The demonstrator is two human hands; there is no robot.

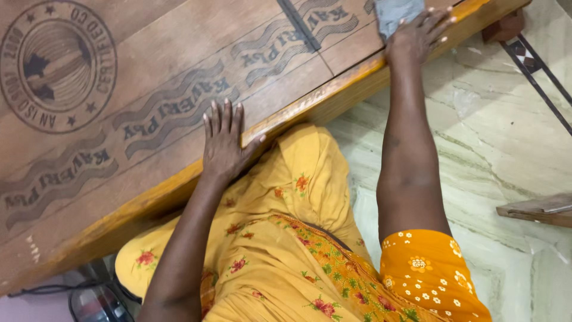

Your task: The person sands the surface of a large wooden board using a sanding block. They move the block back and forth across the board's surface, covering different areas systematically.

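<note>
Fingers (432, 24) of right hand (417, 36) press grey cloth (394, 12) on plywood board (149, 77).

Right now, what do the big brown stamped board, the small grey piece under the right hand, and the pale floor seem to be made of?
The big brown stamped board looks like plywood: matt, visible grain, burnt-in marks, with an orange-varnished wooden edge. The small grey piece under the right hand seems to be soft cloth, though little shows. The pale floor looks like polished marble, veined and glossy. The left hand rests flat on the board.

plywood board (149, 77): brown, dark stamped wavy bands and a round seal
board edge (310, 110): orange-yellow
cloth (396, 13) under my right hand (417, 36): grey-blue, perhaps denim
my dress (280, 250): mustard, red flowers
floor (494, 155): pale green-veined marble
</note>
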